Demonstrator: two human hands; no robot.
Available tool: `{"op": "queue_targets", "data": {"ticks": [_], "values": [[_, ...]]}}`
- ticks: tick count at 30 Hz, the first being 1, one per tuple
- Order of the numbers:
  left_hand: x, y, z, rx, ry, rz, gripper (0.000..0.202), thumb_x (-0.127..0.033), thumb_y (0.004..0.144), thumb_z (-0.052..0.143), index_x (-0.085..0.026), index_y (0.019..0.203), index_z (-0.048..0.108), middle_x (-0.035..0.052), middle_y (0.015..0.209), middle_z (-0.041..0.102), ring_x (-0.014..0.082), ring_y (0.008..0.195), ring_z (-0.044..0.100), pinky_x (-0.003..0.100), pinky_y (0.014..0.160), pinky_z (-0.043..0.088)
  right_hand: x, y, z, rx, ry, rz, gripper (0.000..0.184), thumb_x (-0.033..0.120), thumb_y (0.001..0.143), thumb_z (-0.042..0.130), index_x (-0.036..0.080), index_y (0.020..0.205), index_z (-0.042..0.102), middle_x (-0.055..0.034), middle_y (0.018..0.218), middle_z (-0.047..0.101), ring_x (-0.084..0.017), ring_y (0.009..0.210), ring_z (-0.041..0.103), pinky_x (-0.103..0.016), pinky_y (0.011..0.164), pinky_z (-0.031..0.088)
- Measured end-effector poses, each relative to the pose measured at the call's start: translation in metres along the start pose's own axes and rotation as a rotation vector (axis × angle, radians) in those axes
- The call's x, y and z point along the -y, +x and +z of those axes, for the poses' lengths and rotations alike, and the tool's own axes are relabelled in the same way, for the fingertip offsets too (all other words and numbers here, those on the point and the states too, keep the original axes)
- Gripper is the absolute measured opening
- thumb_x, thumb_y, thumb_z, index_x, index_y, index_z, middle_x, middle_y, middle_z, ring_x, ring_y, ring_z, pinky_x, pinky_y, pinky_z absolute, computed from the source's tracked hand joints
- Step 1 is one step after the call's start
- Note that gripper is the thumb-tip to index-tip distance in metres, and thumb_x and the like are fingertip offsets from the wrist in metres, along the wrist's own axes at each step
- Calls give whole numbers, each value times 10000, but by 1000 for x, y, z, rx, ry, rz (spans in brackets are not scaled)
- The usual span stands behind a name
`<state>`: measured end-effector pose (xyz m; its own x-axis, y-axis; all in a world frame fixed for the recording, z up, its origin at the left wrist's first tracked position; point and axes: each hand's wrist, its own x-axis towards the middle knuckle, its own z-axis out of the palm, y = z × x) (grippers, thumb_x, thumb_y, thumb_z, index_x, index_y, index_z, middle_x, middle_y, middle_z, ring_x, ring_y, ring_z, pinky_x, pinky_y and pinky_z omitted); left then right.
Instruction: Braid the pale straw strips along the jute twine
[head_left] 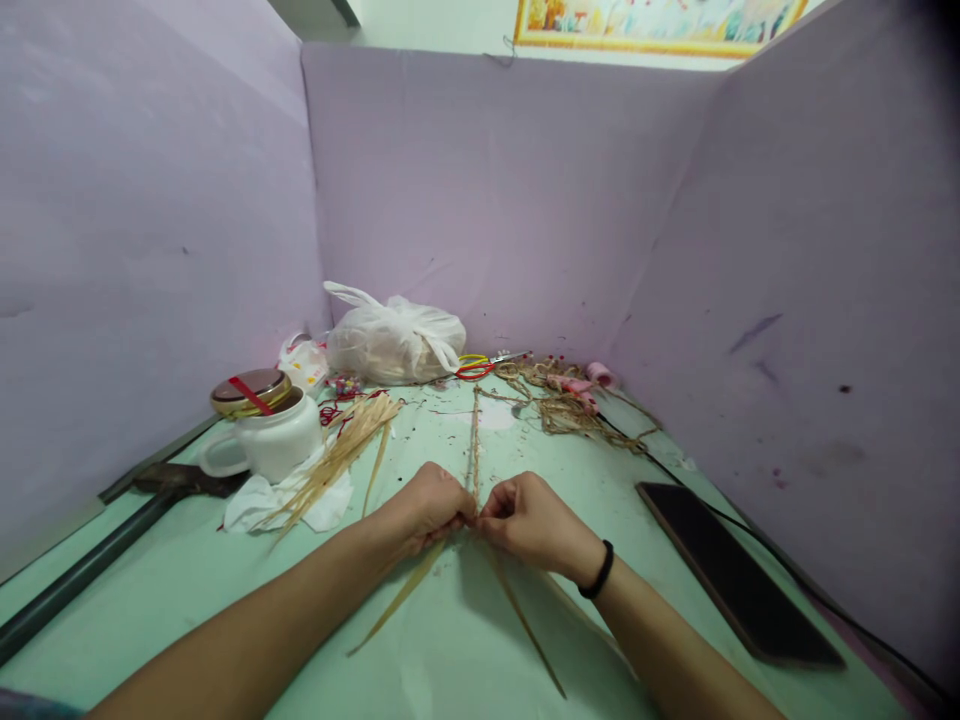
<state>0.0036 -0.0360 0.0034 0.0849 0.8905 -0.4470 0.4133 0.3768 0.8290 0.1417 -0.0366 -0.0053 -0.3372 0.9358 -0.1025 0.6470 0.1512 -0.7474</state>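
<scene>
While the left hand (431, 505) and the right hand (529, 522) are meeting on the green tabletop (450, 665), right of the white mug (274, 442), their fingers are pinching shut on the straw strips (405, 590), whose loose ends are trailing toward the person. A braided cord (474, 440) is stretching away from the pinch, off to the mug's right, and a straw bundle (339, 455) is lying just beside the mug.

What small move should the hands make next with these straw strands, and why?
Probably cross the left strand over the right strand and pinch again. The left hand and right hand both grip where the straw cord ends, and those two strands splay loose toward the person.
</scene>
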Motion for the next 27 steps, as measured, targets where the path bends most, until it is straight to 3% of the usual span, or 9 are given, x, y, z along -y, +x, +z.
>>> {"op": "queue_targets", "data": {"ticks": [5,10,15,18,23,27], "values": [[0,1,-4,80,-57,6,153,-188,507,517,-151,390,426,-45,319,364,40,257,252,192,286,124,3,-4,0,17,42,-74,95,144,565,522,123,519,602,6,488,541,-74,462,412,-182,429,293],[0,2,-7,120,-90,106,185,-197,509,523,-172,402,374,-72,306,305,35,262,206,199,294,93,2,0,-17,172,232,-27,140,255,588,622,126,542,591,11,472,539,-68,419,420,-189,419,324],[2,3,-9,191,-35,190,155,-162,495,508,-165,405,381,-80,322,285,25,291,179,200,318,89,-3,10,-35,-74,407,122,234,338,600,649,133,544,554,-6,503,577,-58,410,446,-183,417,353],[5,4,-6,236,-1,202,138,-143,482,502,-158,398,393,-73,327,296,29,304,201,199,333,104,-7,13,-34,-94,417,141,229,326,613,648,133,536,549,-3,496,573,-55,404,439,-180,410,347],[4,4,-4,163,106,116,102,-151,477,506,-158,412,428,-58,329,321,47,299,236,208,334,128,-17,19,-28,-153,393,165,226,302,659,618,136,526,542,1,473,550,-54,397,422,-181,407,342],[-1,5,-7,134,48,65,150,-182,502,515,-167,400,405,-59,309,306,46,283,236,204,316,124,-23,57,-44,-261,375,234,186,239,675,606,124,546,539,-16,473,535,-63,401,427,-192,418,367]]}}
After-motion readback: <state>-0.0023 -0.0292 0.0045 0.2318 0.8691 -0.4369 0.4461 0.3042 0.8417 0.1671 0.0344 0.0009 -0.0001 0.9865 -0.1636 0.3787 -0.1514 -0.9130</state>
